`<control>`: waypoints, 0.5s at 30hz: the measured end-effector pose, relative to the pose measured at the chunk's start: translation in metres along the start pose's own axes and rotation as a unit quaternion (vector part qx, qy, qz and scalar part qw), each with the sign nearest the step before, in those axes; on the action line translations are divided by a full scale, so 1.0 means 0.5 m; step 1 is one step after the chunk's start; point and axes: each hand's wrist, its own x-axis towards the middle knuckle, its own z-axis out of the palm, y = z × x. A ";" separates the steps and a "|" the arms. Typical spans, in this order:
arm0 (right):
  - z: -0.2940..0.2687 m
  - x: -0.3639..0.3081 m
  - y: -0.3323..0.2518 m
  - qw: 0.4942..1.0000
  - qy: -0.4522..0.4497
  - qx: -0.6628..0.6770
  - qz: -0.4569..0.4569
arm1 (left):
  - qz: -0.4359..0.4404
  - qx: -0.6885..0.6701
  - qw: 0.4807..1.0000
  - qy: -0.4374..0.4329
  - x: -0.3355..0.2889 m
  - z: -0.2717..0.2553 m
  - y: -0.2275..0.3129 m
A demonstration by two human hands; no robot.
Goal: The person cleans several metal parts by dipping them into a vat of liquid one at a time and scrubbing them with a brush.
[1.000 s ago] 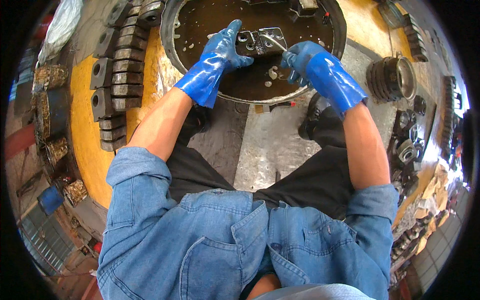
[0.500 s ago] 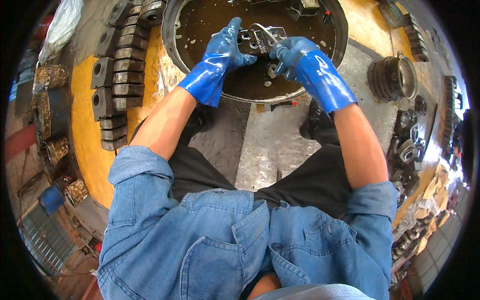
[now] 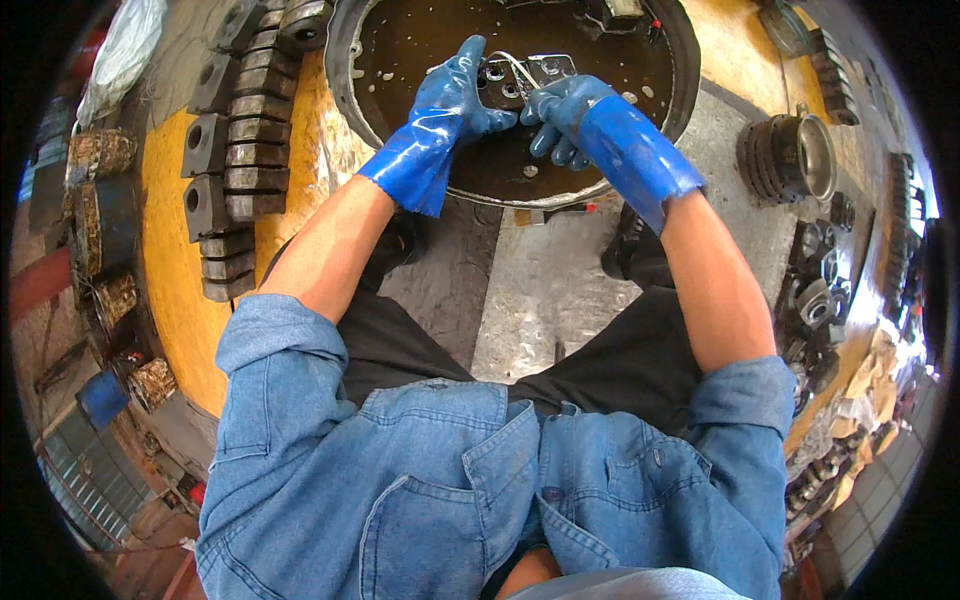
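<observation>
Both my hands wear long blue rubber gloves and work over a round metal tub [image 3: 345, 95] of murky brown liquid. My left hand [image 3: 460, 95] is closed around the left end of a dark, wet metal block [image 3: 550, 66] with several round holes, its thumb at the near edge. My right hand [image 3: 563, 112] grips a thin, curved, light-coloured rod [image 3: 516, 64] that arches over the block; its working end is hidden. The right fingers also cover the block's near right part. Pale flecks float on the liquid.
A red-tipped tool [image 3: 570, 209] lies on the floor by the tub's near rim. Stacked metal blocks [image 3: 255, 155] line the left on a yellow surface. At right stands a ribbed metal cylinder [image 3: 790, 157], with loose metal parts [image 3: 815, 300] nearer me. A dark part [image 3: 615, 12] sits at the tub's far side.
My right hand has slid left across the block, carrying the curved rod with it. The left hand and the block have stayed nearly still.
</observation>
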 end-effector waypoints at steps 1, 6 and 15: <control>0.005 -0.001 -0.003 1.000 -0.001 -0.008 0.000 | 0.000 -0.002 1.000 0.000 0.000 0.005 -0.012; -0.012 0.005 0.048 0.998 0.036 0.056 -0.006 | 0.009 0.011 1.000 0.002 0.002 0.003 0.003; 0.006 0.011 0.032 0.998 0.030 0.061 0.009 | 0.019 0.007 1.000 0.004 0.006 0.008 -0.013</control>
